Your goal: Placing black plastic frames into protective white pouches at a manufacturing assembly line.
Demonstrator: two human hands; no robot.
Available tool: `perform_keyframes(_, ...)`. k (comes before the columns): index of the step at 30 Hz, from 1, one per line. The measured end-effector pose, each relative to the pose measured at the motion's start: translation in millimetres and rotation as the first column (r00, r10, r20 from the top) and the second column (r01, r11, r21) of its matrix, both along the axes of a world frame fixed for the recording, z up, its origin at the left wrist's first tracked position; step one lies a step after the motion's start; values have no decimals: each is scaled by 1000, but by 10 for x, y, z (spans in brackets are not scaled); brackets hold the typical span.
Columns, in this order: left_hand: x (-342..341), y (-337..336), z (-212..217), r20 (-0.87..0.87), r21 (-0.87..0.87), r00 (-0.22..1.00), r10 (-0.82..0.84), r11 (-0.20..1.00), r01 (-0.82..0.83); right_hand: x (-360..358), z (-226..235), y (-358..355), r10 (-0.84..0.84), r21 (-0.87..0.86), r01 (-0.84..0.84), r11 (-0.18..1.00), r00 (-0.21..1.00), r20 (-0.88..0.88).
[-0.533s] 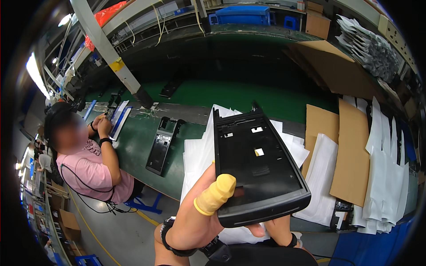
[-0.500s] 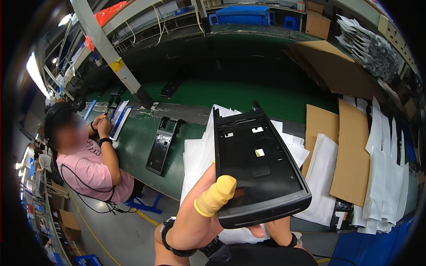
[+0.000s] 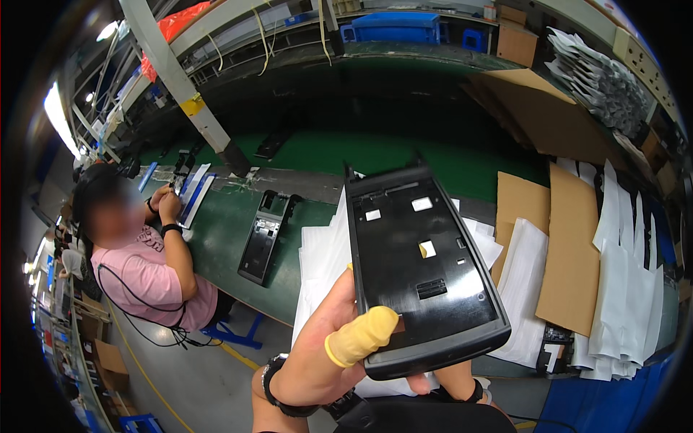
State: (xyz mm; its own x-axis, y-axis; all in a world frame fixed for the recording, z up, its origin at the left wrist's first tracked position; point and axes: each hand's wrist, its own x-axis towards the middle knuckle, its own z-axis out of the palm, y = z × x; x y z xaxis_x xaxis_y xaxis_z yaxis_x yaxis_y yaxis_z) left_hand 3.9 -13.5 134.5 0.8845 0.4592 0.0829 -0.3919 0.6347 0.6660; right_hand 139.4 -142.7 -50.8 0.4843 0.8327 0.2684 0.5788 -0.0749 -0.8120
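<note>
A shallow, open-topped black plastic housing is held up above the table, its glossy floor pierced by rectangular cutouts and a slotted grille, its near end rounded. The left hand grips its lower-left corner, the thumb in a wrinkled yellow finger cot. The right hand is mostly hidden under the near end; I cannot tell whether it grips. Left of the housing lies a second black housing; behind it spread thin white sheets. To its right are flat brown cardboard panels and a white sleeve. Far beyond it stands a blue plastic crate.
</note>
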Motion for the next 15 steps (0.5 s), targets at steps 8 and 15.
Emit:
perform_keyframes(8,35,177,-570,613,-98,739,-279,901,422,-4,169,5,-42,-12,42,999,999,-11)
perform_keyframes(15,-76,192,-1081,720,-132,576,-388,738,662,-33,182,-26,-11,-41,8,999,997,-72)
